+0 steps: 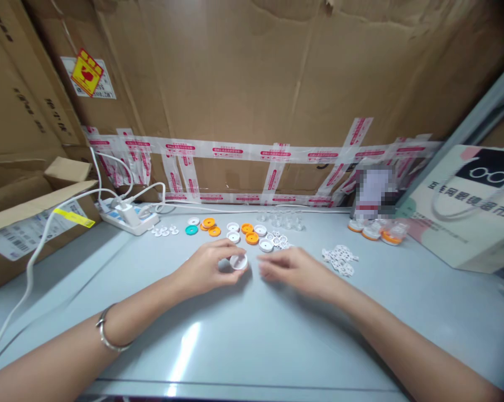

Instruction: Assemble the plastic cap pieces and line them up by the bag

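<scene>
My left hand (213, 264) grips a small round white cup-like part (239, 262) by its sides between thumb and fingers, just above the table. To its right, my right hand (283, 267) is blurred by motion, apart from the part, and what its fingertips hold, if anything, cannot be made out. Beyond the hands lie white rings (265, 245), orange rings (252, 238), a teal ring (191, 229) and small white cut-out pieces (279, 240). Clear plastic pieces (291, 219) stand behind them.
White lattice pieces (340, 260) lie right of my right hand, with orange-based clear assemblies (390, 234) farther back. A power strip (130, 219), small white pegs (165, 230) and an open carton (38, 223) are left; a paper bag (465, 218) stands right.
</scene>
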`<state>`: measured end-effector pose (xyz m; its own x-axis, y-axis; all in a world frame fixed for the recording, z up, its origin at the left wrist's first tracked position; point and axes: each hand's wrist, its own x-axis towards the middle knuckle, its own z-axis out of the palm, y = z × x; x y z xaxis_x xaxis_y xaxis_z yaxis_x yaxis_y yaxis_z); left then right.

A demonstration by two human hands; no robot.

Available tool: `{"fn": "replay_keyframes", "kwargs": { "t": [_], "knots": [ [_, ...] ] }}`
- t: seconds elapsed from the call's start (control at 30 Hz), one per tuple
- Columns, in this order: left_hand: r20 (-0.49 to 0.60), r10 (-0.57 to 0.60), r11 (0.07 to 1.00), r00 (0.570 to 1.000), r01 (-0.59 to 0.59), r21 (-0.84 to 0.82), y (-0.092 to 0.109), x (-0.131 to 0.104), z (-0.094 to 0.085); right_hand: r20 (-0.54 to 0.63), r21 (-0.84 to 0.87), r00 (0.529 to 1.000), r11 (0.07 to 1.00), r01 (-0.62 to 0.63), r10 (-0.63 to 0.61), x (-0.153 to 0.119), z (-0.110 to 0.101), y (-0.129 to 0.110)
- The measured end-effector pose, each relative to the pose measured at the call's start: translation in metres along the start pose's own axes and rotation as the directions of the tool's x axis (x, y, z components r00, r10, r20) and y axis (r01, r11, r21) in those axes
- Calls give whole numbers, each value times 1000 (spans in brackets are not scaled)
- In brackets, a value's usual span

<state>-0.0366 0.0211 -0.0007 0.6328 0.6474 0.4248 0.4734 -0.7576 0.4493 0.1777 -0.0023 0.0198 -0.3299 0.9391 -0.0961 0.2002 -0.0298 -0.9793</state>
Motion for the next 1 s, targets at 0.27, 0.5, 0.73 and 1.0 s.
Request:
{"fn": "replay_keyframes", "kwargs": {
  "t": [0.27,0.5,0.73,1.0],
  "knots": [
    [78,-18,999,997,15,43,-6,-2,8,-324,-817,946,499,-288,16,1,-123,-4],
    [67,-12,996,998,6,84,-7,-2,12,-244,-800,945,506,-323,217,3,-132,19],
    [107,-75,992,991,63,107,-3,-3,9,-226,-760,954,577,-300,197,2,-126,9],
    [-88,-26,998,996,21,-60,6,1,-1,-211,-190,958,970,153,-193,10,-50,-15]
  ]
}}
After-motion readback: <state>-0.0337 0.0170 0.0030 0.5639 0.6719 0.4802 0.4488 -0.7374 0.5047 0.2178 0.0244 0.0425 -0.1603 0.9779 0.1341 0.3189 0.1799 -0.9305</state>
